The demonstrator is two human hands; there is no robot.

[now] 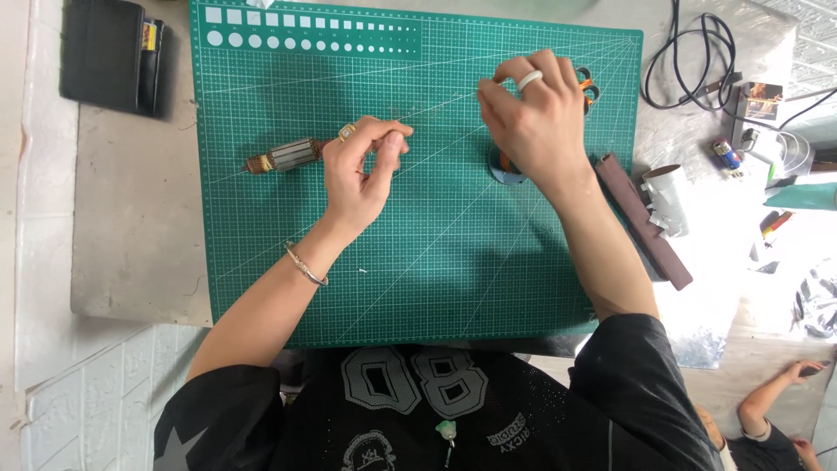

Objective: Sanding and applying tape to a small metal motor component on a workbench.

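- Step in hand, as I judge it: fine wire work on the green gridded cutting mat point(453, 262) covering the surface.
- Left hand point(359, 170), frame centre, fingertips pinched, likely on thin wire, beside one metal motor armature point(283, 157).
- Right hand point(534, 118), upper right, fingers pinched together; contents unclear.
- Next move calls for steady, gentle tension.
- One orange-handled tool point(589, 87) behind it.

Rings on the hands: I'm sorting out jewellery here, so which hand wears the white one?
The right hand wears the white ring, a plain pale band. The left hand instead has a gold ring and a metal bracelet at the wrist.
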